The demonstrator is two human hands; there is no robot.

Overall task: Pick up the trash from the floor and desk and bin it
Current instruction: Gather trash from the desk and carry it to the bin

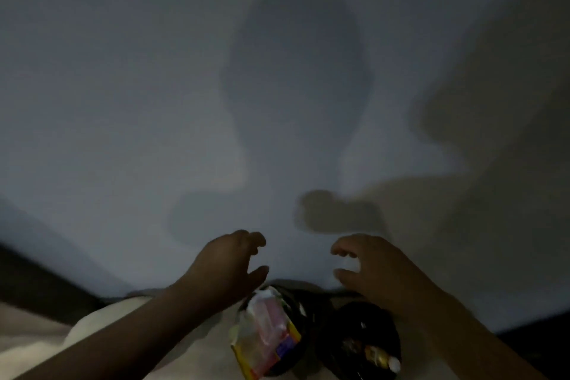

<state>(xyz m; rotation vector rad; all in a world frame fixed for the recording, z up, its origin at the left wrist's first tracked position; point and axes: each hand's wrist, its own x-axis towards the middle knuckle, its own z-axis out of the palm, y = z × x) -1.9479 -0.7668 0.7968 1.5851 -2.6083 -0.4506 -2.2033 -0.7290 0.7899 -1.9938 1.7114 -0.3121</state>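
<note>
The view is dim and blurred. My left hand (226, 268) and my right hand (367, 268) hang side by side in front of a pale wall, fingers loosely curled, holding nothing. Just below them lies a crumpled wrapper (265, 333), translucent with pink, yellow and purple print. To its right is a black plastic bag (361, 339) with small bits of trash showing inside. Neither hand touches the wrapper or the bag.
A pale grey wall (123, 102) fills most of the frame, with my head and arm shadows on it. A light-coloured surface (46, 345) lies at bottom left, with a dark strip (34, 284) between it and the wall.
</note>
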